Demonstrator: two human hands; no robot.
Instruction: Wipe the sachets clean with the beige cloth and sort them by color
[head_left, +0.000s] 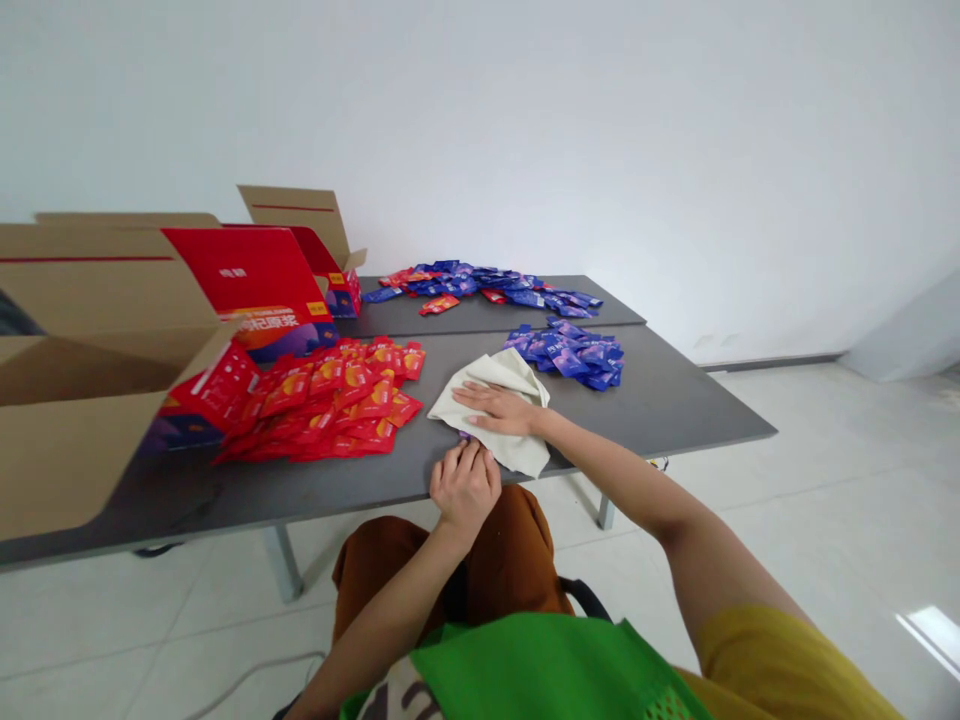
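My right hand [501,410] lies flat, fingers stretched, on a cream-coloured cloth [517,455] near the table's front edge. Under the near left side of the cloth a small bit of a purple sachet [465,435] shows; the cloth covers the rest. My left hand [466,482] is closed at the table edge, its curled fingertips on that sachet. To the left of the cloth spreads a heap of red sachets [330,400]. Just beyond it, on the right, lies a pile of blue-purple sachets [574,352].
An open cardboard box [82,450] stands at the left, with a red printed box [247,280] behind it. More blue and red sachets [480,280] lie along the back of the grey table [675,400]. A white wall rises behind.
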